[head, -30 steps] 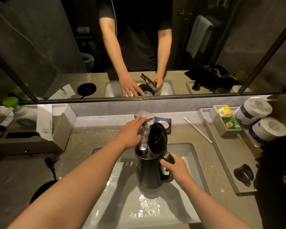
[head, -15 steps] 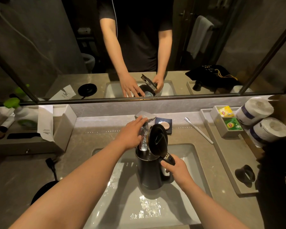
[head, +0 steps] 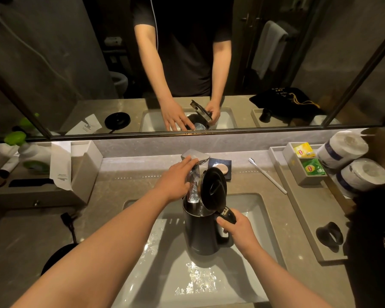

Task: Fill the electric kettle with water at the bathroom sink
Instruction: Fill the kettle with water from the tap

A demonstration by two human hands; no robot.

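Note:
A dark electric kettle [head: 200, 234] stands upright in the white sink [head: 260, 210], its black lid [head: 213, 188] flipped up. My right hand [head: 238, 230] grips the kettle's handle. My left hand [head: 176, 183] rests on the chrome faucet [head: 195, 157], fingers laid over its lever. A stream of water [head: 192, 192] runs from the spout down into the kettle's open mouth. Part of the faucet is hidden under my left hand.
The kettle's black base [head: 58, 256] with its cord lies on the counter at left. A toothbrush [head: 267, 175], soap dish [head: 220, 168], tray with tea bags [head: 309, 165] and toilet rolls [head: 351, 165] sit at right. A mirror [head: 187, 63] spans the wall behind.

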